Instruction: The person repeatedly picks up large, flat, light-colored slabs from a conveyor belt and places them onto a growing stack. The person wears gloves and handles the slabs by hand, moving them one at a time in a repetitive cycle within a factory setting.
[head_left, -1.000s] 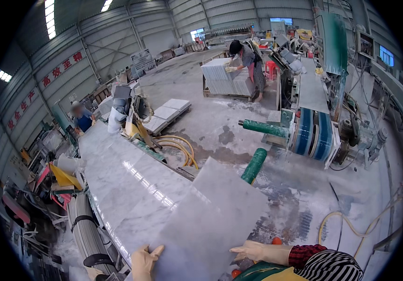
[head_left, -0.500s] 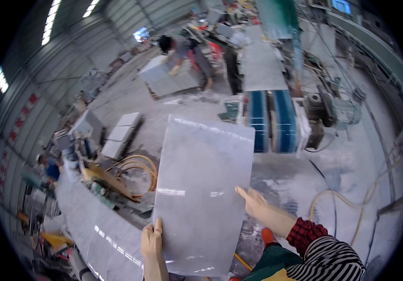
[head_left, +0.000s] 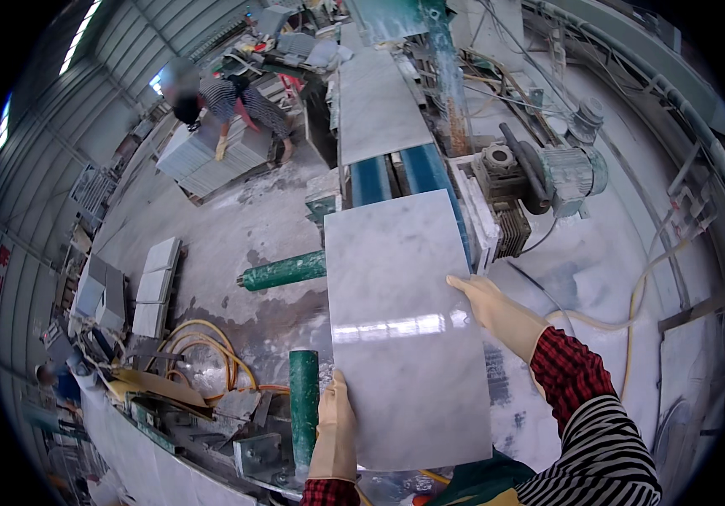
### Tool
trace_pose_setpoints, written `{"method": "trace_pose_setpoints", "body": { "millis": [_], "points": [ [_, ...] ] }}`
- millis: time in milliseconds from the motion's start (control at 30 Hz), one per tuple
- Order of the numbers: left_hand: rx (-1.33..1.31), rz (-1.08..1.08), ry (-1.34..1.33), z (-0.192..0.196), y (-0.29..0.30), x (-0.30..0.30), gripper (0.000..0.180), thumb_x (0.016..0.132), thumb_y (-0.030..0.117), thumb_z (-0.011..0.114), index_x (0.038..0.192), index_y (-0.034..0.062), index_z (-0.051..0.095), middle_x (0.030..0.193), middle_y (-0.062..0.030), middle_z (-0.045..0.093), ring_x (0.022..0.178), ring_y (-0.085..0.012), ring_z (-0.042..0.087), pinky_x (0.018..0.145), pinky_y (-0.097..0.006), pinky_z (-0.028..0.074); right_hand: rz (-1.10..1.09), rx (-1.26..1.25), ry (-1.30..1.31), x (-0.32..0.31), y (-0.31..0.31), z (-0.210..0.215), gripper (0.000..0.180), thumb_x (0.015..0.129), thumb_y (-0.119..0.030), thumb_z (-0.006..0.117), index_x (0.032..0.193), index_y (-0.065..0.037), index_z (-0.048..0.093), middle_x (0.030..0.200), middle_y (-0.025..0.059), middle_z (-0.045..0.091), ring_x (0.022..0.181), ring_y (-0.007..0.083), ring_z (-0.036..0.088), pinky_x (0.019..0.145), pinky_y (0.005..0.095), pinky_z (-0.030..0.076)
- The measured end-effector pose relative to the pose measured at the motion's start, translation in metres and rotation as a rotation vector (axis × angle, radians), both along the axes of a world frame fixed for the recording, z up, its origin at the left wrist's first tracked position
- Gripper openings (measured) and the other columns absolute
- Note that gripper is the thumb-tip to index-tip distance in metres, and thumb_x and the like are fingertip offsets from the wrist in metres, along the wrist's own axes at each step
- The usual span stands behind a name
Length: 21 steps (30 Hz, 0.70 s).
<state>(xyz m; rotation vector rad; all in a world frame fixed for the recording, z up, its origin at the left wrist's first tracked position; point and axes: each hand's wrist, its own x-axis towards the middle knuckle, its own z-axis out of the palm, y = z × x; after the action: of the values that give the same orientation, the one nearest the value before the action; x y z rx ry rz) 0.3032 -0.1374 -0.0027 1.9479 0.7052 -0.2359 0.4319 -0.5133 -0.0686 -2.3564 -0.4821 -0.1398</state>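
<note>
A pale grey, polished stone slab [head_left: 400,379] is held up in front of me, its far end overlapping the near end of a conveyor with blue belts [head_left: 369,181]. My left hand [head_left: 335,426], in a cream rubber glove, is closed on the slab's left edge near its lower corner. On the opposite edge, higher up, my right hand [head_left: 497,312] grips in a matching glove. The fingers under the slab are hidden. Further along the conveyor lies another pale slab [head_left: 383,110]. Two green rollers [head_left: 285,270] show to the left of the held slab.
An electric motor [head_left: 571,179] with a gearbox stands right of the conveyor. Coiled yellow hose [head_left: 206,350] lies on the left floor, near stacked slabs [head_left: 157,287]. At the far left a person [head_left: 244,110] bends over a slab pile [head_left: 211,160]. A hose [head_left: 632,316] crosses the right floor.
My view and body have turned rightward, bringing the slab from beside the long left bench to line up with the conveyor. Both hands keep their hold. The green rollers have come into sight.
</note>
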Motion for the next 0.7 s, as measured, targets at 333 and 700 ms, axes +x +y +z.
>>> {"method": "trace_pose_setpoints", "body": {
  "millis": [333,700],
  "points": [
    [-0.103,-0.044,0.17,-0.059,0.007,0.046,0.079,0.105,0.066,0.037,0.144,-0.0004,0.054,0.13,-0.0159,0.068,0.115,-0.0255,0.064,0.098,-0.038,0.05,-0.109,0.332,0.478,0.023,-0.025,-0.003,0.036,0.103,-0.009,0.056,0.138,-0.001,0.06,0.119,0.0153,0.071,0.105,0.0246,0.069,0.095,0.0337,0.053],
    [-0.292,0.134,0.298,-0.011,-0.027,0.059,0.064,0.107,0.057,0.047,0.138,0.0022,0.058,0.133,-0.0127,0.066,0.118,-0.0254,0.064,0.101,-0.04,0.052,-0.246,0.938,1.266,-0.253,0.006,0.028,0.056,0.108,-0.049,0.049,0.131,0.0,0.065,0.123,0.011,0.07,0.106,0.02,0.066,0.092,0.0331,0.051]
  ]
}}
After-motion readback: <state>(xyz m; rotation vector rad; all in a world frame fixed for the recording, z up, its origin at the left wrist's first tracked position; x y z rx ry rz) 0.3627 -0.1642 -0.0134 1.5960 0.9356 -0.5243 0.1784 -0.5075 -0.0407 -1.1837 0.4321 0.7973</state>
